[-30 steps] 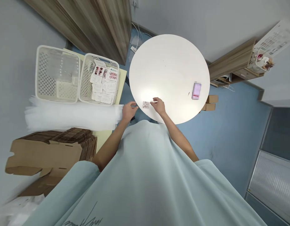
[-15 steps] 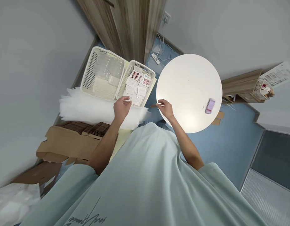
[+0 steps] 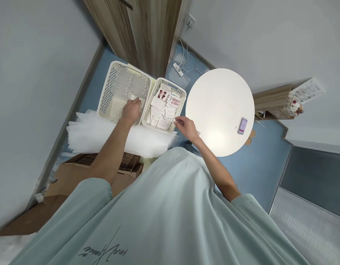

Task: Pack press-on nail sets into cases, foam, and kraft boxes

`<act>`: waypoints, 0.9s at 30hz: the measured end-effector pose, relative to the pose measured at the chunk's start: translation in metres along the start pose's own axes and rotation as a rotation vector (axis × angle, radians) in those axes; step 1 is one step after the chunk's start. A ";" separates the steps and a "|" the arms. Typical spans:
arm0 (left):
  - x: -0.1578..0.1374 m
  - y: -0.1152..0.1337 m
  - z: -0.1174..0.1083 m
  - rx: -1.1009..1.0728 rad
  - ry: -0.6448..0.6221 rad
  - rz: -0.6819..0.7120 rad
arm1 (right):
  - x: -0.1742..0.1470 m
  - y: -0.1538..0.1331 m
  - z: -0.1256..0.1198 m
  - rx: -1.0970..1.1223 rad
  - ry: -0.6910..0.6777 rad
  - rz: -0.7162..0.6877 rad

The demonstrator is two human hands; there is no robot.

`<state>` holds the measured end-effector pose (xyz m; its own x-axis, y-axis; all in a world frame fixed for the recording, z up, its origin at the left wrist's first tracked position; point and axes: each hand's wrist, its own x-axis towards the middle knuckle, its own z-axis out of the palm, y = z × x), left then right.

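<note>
My left hand (image 3: 131,111) reaches into the larger white basket (image 3: 104,92), its fingers curled at a clear plastic box (image 3: 137,96). The fingertips are partly hidden, but they appear to grip its edge. More clear plastic boxes (image 3: 122,82) lie stacked in that basket. My right hand (image 3: 186,127) hovers between the smaller white basket (image 3: 183,97) and the round white table (image 3: 219,99), thumb and forefinger apart, holding nothing I can see. White cards (image 3: 158,103), some showing rows of red and pink press-on nails, fill the smaller basket.
White foam sheets (image 3: 114,138) lie in front of the baskets, with flattened cardboard boxes (image 3: 76,169) nearer me. A blurred purple item (image 3: 242,126) rests on the table. A power strip (image 3: 177,70) with cables lies on the floor by the wooden cabinet (image 3: 150,33).
My left hand has moved forward and left, from above the foam sheets into the larger basket. My right hand has shifted slightly left, towards the smaller basket. The view has tilted a little.
</note>
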<state>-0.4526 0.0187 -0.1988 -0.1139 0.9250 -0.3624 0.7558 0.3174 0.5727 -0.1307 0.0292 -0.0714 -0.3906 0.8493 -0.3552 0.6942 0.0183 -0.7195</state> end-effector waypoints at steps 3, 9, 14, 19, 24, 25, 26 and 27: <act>0.000 -0.002 -0.001 0.159 -0.090 0.073 | -0.003 0.000 -0.001 -0.007 0.007 0.015; -0.013 -0.011 -0.006 0.294 -0.127 0.088 | -0.006 0.004 -0.002 0.003 0.002 0.023; -0.008 -0.011 -0.003 0.254 -0.098 0.109 | -0.006 0.002 -0.002 -0.009 -0.004 0.019; -0.006 -0.005 -0.003 0.261 -0.114 0.084 | -0.007 0.003 -0.005 0.009 -0.006 0.019; -0.013 0.003 -0.010 0.282 -0.149 0.083 | -0.014 0.008 -0.009 0.038 -0.017 0.017; -0.014 0.005 -0.013 0.298 -0.156 0.070 | -0.016 0.009 -0.010 0.045 -0.017 0.013; -0.014 0.006 -0.016 0.312 -0.156 0.051 | -0.018 0.011 -0.012 0.053 -0.019 0.010; -0.016 0.007 -0.019 0.324 -0.148 0.031 | -0.020 0.012 -0.014 0.063 -0.020 0.008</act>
<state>-0.4579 0.0106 -0.1748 -0.0110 0.8853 -0.4650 0.9253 0.1853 0.3308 -0.1061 0.0193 -0.0650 -0.3980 0.8384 -0.3723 0.6582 -0.0218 -0.7526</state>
